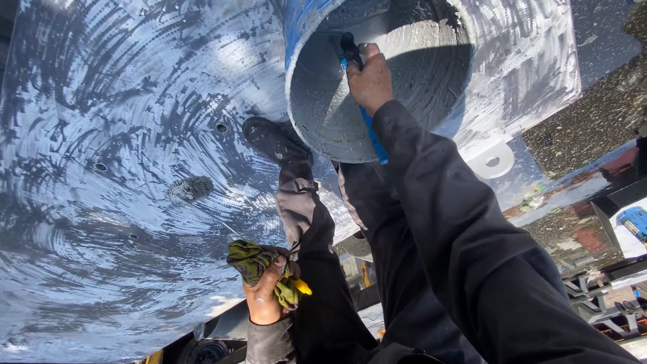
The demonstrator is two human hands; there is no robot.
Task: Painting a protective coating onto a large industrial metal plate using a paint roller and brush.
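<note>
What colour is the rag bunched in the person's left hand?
The rag in the left hand is olive green with yellow showing at one end, seen in the head view.

Your single head-worn camera looks steeply down along your own dark-sleeved arms and legs, close above the wide, swirl-brushed grey metal plate [121, 135] and the open grey metal cylinder [377, 81] rising from it.

A blue paint bucket [350, 87], coated grey inside, is tilted on the painted metal plate [101, 135]. A long-handled roller [191, 188] is laid flat left of the bucket.
</note>
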